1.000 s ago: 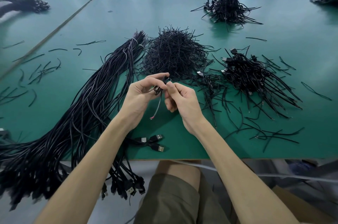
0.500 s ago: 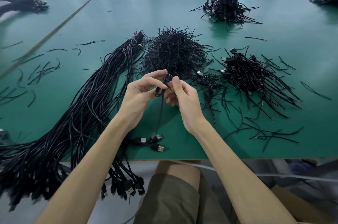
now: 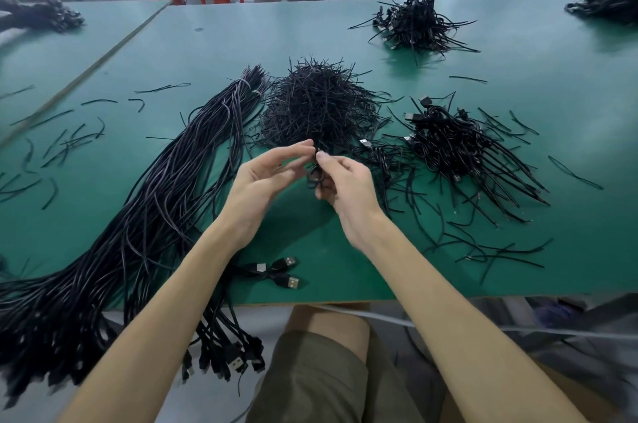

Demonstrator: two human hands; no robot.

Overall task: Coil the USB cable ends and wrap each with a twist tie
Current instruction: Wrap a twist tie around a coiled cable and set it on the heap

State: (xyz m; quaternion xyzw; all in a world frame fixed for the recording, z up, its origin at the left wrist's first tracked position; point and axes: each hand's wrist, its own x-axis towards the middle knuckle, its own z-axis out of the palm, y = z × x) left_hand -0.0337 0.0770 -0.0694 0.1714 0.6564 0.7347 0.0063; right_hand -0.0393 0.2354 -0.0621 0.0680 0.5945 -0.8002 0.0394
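Above the green table, just before the twist-tie pile, the right hand pinches the coiled cable end. The left hand, gripping it 0.5 s ago, has loosened, its fingers nearly straight beside the coil.

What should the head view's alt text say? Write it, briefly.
A right hand pinches a small coiled cable above a green table, while the left hand touches its top. A long bundle of cables lies to the left, a pile of ties behind, tied cables to the right.
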